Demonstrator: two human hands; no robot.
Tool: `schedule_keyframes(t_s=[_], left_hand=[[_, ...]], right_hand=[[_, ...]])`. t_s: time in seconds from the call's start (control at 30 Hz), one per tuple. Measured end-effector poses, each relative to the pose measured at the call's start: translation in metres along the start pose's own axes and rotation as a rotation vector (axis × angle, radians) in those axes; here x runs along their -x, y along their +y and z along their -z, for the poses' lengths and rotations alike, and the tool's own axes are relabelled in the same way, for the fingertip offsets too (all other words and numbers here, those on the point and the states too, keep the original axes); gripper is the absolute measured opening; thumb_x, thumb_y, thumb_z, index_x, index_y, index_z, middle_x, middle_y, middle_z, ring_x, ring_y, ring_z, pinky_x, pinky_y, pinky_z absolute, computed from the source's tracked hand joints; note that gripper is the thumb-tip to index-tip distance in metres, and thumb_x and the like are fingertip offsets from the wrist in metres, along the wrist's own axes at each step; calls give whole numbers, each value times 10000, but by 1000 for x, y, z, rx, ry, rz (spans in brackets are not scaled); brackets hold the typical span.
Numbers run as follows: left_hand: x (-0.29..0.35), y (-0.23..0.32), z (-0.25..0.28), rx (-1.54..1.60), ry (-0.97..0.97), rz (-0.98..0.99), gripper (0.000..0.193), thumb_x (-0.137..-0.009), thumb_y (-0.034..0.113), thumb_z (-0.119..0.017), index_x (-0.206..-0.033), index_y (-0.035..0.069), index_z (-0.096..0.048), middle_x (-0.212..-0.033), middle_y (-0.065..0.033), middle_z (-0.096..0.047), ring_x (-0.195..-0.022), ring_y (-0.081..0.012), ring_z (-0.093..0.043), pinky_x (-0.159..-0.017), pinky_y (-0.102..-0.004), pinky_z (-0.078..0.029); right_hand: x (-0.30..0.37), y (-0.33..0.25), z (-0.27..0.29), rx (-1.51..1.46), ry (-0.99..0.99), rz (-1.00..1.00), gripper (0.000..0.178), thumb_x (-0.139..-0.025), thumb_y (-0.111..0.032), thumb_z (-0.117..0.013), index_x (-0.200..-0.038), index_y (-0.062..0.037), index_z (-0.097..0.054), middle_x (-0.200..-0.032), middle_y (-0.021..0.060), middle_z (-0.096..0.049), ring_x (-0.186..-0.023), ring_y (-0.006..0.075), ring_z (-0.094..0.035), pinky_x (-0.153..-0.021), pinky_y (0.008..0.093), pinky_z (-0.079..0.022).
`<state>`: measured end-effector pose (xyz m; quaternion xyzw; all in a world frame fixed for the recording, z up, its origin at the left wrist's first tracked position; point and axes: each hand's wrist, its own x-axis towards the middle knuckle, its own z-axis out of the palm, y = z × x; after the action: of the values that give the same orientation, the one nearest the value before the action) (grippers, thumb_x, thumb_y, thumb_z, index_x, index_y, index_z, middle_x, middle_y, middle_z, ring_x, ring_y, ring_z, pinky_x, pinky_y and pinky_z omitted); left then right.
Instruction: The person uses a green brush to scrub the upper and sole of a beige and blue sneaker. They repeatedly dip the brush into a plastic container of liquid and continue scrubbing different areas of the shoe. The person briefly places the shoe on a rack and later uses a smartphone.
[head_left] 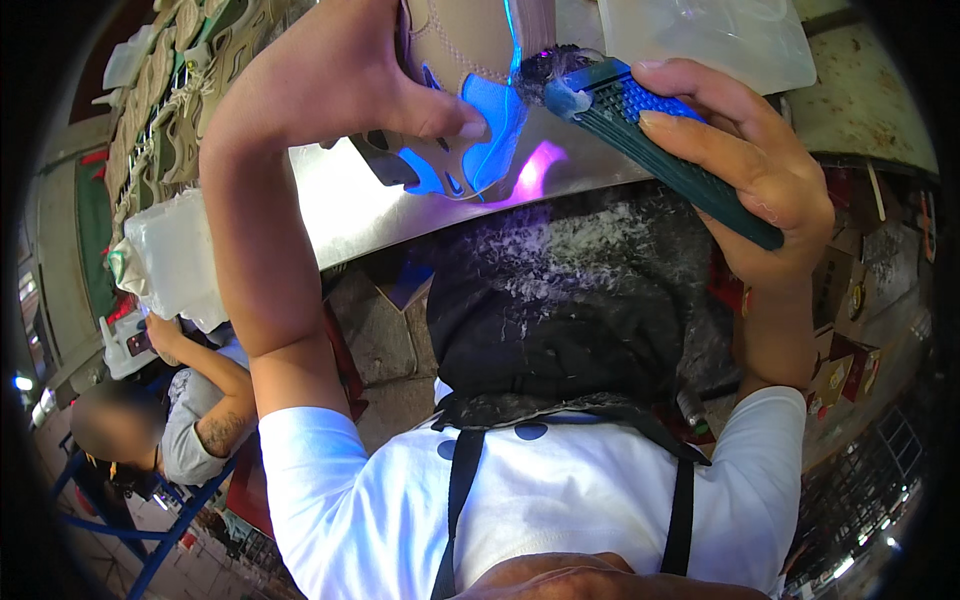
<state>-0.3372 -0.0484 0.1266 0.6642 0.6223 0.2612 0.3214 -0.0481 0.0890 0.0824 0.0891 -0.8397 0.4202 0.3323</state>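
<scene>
My left hand [370, 85] grips a tan shoe upper [462, 45], its thumb pressed on a patch that glows bright blue. A thin blue glowing line runs along the shoe's edge. Fingers of my right hand [750, 140] are wrapped round a brush [665, 160] with a dark green ribbed handle and a blue textured face. Its dark, crusted head meets or nearly meets the shoe's right side; I cannot tell if it touches. Below the shoe lies a shiny metal work surface [345, 205] with a purple light spot.
A clear plastic container [715, 40] stands at the back right, and a translucent one [180, 255] at left. Several tan shoes [165, 130] hang or lie in rows at far left. Another person [205, 410] sits at left. White flakes cover my black apron [560, 320]. Cardboard boxes [845, 375] are at right.
</scene>
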Motion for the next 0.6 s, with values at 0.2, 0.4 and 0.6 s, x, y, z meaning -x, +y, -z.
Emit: schedule_keyframes(t_s=[0.2, 0.4, 0.6], left_hand=[[-1, -6, 3, -19, 38, 80, 1324, -590, 316, -1008, -1546, -44, -166, -1323, -226, -596, -1177, -290, -648, -1005, -415, -569], [-7, 27, 2, 140, 108, 302, 1288, -584, 328, -1007, -1531, -54, -223, -1306, -218, -615, -1181, -289, -646, -1009, -409, -560], [-1, 0, 0, 124, 158, 241, 1229, -584, 272, -1005, -1516, -57, -275, -1312, -200, -610, -1201, -272, -617, -1025, -393, -535]], right_hand=[[6, 17, -16, 5, 39, 92, 335, -818, 91, -727, -1152, 75, -705, -1240, 361, -638, -1145, 456, -665, -924, 474, -615], [-2, 7, -16, 135, -71, -48, 355, -804, 120, -719, -1158, 101, -702, -1231, 360, -641, -1123, 427, -684, -915, 434, -607], [19, 25, -38, 2, 26, -66, 370, -802, 131, -717, -1171, 108, -697, -1246, 351, -646, -1122, 399, -694, -924, 416, -598]])
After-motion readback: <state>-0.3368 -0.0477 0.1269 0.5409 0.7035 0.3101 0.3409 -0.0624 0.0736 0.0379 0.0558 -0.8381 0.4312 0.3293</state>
